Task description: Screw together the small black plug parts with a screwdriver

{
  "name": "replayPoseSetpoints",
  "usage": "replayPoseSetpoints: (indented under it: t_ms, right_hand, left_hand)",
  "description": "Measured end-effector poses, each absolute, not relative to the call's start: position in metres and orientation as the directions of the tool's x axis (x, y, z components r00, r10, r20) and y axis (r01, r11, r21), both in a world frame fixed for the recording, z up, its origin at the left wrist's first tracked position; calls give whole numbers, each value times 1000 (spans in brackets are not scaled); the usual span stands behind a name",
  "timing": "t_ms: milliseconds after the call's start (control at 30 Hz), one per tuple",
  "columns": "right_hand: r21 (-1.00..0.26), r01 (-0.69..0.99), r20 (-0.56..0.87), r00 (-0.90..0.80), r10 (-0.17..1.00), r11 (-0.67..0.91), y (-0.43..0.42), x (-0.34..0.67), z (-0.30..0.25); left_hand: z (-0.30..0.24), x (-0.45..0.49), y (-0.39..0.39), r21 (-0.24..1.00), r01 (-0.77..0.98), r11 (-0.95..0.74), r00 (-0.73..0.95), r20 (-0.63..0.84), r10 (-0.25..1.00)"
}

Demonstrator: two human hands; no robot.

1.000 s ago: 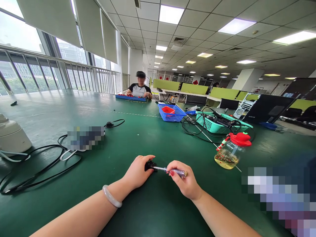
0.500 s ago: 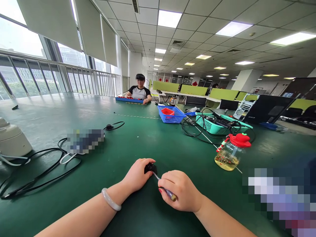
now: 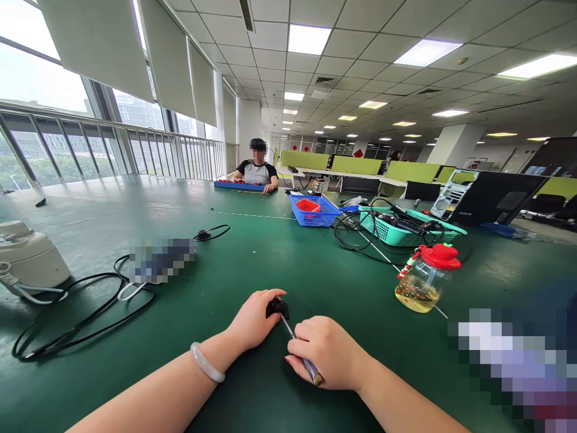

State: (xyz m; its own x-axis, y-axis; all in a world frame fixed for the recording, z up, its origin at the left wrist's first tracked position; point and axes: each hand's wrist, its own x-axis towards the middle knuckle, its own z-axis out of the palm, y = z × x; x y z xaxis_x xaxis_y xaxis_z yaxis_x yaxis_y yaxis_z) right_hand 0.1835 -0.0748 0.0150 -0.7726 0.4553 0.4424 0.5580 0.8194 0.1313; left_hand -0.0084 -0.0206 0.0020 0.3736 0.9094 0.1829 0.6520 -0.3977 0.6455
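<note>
On the green tabletop (image 3: pixel 252 258), my left hand (image 3: pixel 253 319) is closed round a small black block-like part (image 3: pixel 278 307), thumb on the near side and fingers over the far side. The part's exact kind does not show. My right hand (image 3: pixel 327 355) grips a screwdriver (image 3: pixel 310 368) by its dark handle, which has a tan end. Its thin metal shaft slants up and left, and the tip meets the black part; whether it sits in a screw is too small to tell.
A jar of yellow drink (image 3: pixel 419 294) with a red lid stands at right. Behind it are a teal basket (image 3: pixel 383 234) of cables and a blue basket (image 3: pixel 315 216). A white appliance (image 3: pixel 31 258) and black cable (image 3: pixel 90 313) lie left. Another person (image 3: pixel 258 171) sits opposite.
My right hand has shifted slightly lower, with its grip looser and the screwdriver at a steeper slant. My left hand still holds the black part. The whole view has turned slightly left.
</note>
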Motion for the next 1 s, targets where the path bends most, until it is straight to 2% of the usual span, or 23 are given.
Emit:
replayPoseSetpoints:
  t_ms: [300,1000]
  right_hand:
    - [27,588,461,-725,512,808,-75,184,15]
    - [-16,585,446,-722,529,811,-75,185,14]
  left_hand:
    - [2,-9,-21,632,653,-416,400,178,899]
    - [0,-9,-20,620,641,-454,443,184,877]
